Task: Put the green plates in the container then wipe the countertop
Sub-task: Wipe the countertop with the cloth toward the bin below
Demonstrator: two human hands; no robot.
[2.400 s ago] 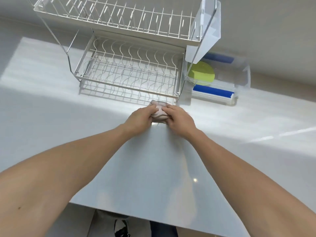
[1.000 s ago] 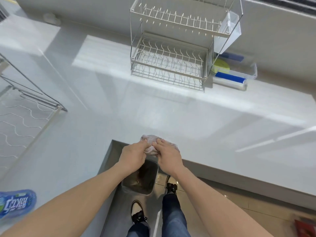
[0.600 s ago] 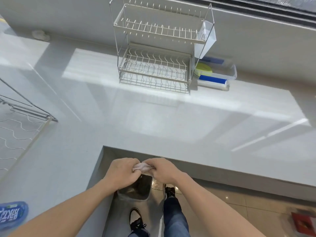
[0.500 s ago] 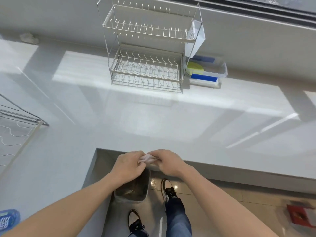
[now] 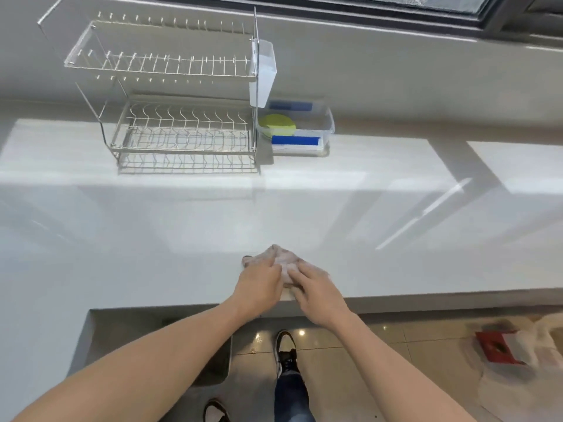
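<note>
A crumpled pinkish-white cloth [image 5: 281,258] lies on the white countertop [image 5: 182,226] near its front edge. My left hand [image 5: 259,289] and my right hand [image 5: 316,295] both press down on it, side by side, fingers on the cloth. Far back, green plates [image 5: 278,123] lie inside a clear plastic container [image 5: 330,124] with blue handles, next to the wall.
A two-tier wire dish rack [image 5: 182,117] stands left of the container, with a clear cutlery holder [image 5: 263,73] on its side. The counter has a notch at the front left. On the floor stand a bin [image 5: 213,367] and a red box [image 5: 499,350].
Both hands carried the cloth from over the bin beyond the counter edge back onto the countertop, where it now lies pressed flat. The view has shifted closer to the counter.
</note>
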